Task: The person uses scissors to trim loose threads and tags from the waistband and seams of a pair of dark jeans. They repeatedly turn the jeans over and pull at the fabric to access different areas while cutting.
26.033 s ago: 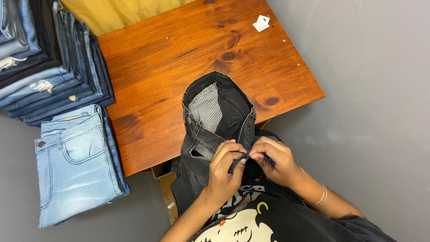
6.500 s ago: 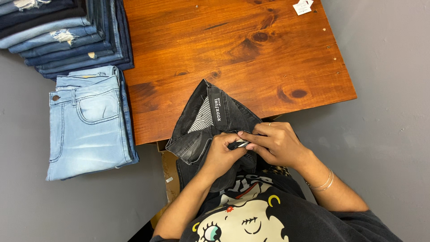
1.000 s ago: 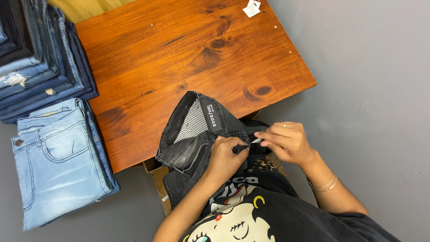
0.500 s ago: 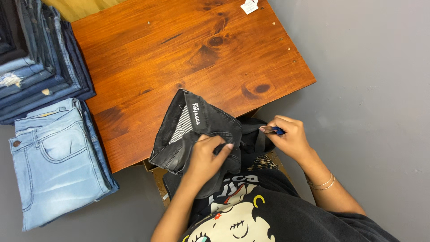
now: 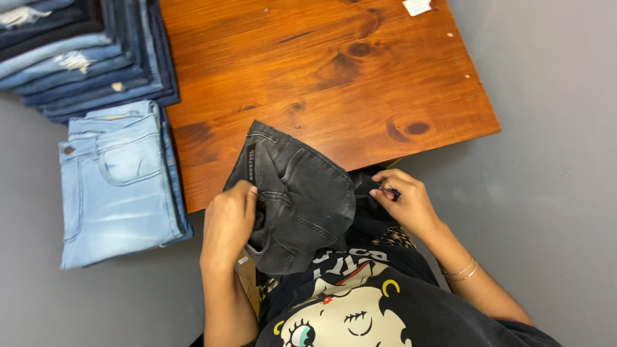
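Observation:
Dark grey jeans (image 5: pixel 302 196) lie over the near edge of the wooden table (image 5: pixel 321 71), waistband end toward the tabletop and a back pocket facing up. My left hand (image 5: pixel 230 222) grips the left side of the jeans by the waistband fold. My right hand (image 5: pixel 403 200) pinches a small dark tool, partly hidden by its fingers, and touches the right part of the jeans beside the table edge. The rest of the jeans hangs down toward my lap, hidden by my black printed shirt.
Folded light blue jeans (image 5: pixel 116 186) lie on the grey floor left of the table. A row of stacked folded jeans in several blues (image 5: pixel 83 54) stands behind them. A small white tag (image 5: pixel 416 6) lies at the table's far edge. Grey floor surrounds the table.
The jeans have been turned over: the striped inner lining no longer shows and the back pocket faces up. My right hand moved away to the right with the small tool.

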